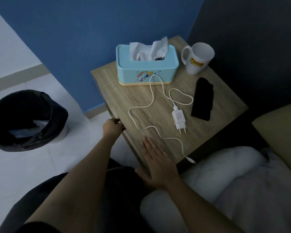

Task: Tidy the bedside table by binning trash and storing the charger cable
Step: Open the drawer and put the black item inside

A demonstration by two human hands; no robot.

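A white charger cable (151, 96) snakes across the wooden bedside table (129, 96), from the tissue box down to a plug end hanging off the near corner. Its white adapter (179, 119) lies mid-table. My left hand (112, 126) curls around the table's left front edge, fingers hooked under the top. My right hand (155, 161) lies flat and open on the near corner, just left of the cable, holding nothing. On the floor to the left stands a bin (26, 120) lined with a black bag, paper inside.
A light blue tissue box (147, 71) stands at the back of the table, a white mug (198, 58) at the back right, a black flat object (202, 100) on the right. White bedding (225, 182) and a yellowish pillow (282, 135) lie to the right.
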